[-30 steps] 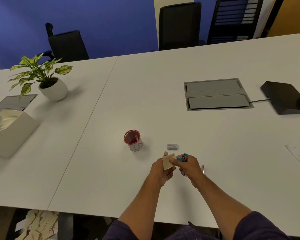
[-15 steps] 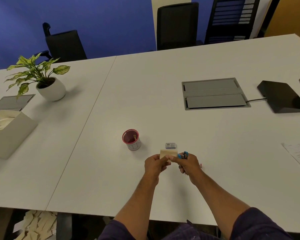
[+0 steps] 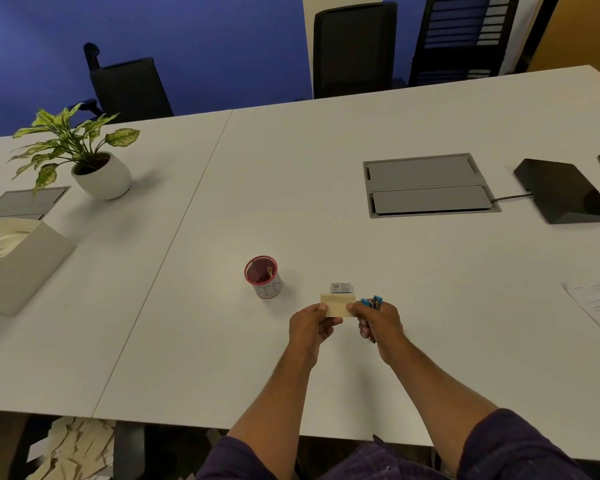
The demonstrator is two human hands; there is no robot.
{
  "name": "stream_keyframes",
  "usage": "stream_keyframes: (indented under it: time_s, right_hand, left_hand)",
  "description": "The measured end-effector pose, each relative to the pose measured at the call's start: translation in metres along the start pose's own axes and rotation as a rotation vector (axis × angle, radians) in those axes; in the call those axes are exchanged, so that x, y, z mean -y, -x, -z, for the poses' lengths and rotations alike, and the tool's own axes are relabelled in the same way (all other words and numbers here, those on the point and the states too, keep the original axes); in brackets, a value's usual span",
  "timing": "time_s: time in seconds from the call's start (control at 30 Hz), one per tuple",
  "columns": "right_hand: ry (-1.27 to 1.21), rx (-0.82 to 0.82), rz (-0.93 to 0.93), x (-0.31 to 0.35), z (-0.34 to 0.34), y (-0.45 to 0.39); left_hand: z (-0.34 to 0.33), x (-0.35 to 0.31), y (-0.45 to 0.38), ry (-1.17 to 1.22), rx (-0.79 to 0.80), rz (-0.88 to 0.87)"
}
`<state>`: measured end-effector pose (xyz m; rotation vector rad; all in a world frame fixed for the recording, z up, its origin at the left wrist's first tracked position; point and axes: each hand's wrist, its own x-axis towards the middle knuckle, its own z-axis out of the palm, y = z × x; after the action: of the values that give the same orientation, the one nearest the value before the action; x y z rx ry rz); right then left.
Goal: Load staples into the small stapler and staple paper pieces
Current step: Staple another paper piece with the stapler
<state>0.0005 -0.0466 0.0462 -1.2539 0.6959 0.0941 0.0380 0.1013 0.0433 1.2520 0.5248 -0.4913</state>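
Currently catalogued, item by item:
Paper pieces (image 3: pixel 337 305): being held up flat above the bench (image 3: pixel 326 168), probably so the edges line up for stapling.
Left hand (image 3: pixel 309 323): its grip is pinching the paper's left edge.
Right hand (image 3: pixel 378 322): thumb is pressing the paper's right edge while the other fingers are curling round the blue stapler (image 3: pixel 372 302), keeping it ready.
Staple box (image 3: pixel 341 288): lying on the bench just beyond the paper.
Red cup (image 3: pixel 262 276): standing left, well apart.
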Motion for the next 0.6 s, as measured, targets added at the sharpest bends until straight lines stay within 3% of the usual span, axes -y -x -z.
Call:
stream_keyframes:
  time_s: [0.23, 0.4, 0.6]
  right_hand:
    - [-0.048, 0.005, 0.034, 0.000, 0.000, 0.000]
    - [-0.016, 0.121, 0.041, -0.004, -0.002, -0.007]
    - [0.191, 0.202, 0.088, -0.002, -0.017, -0.011]
  left_hand:
    - [-0.001, -0.001, 0.000, 0.055, -0.032, 0.011]
    - [0.002, -0.002, -0.004, 0.108, -0.100, 0.031]
    - [0.018, -0.002, -0.014, 0.142, -0.216, 0.052]
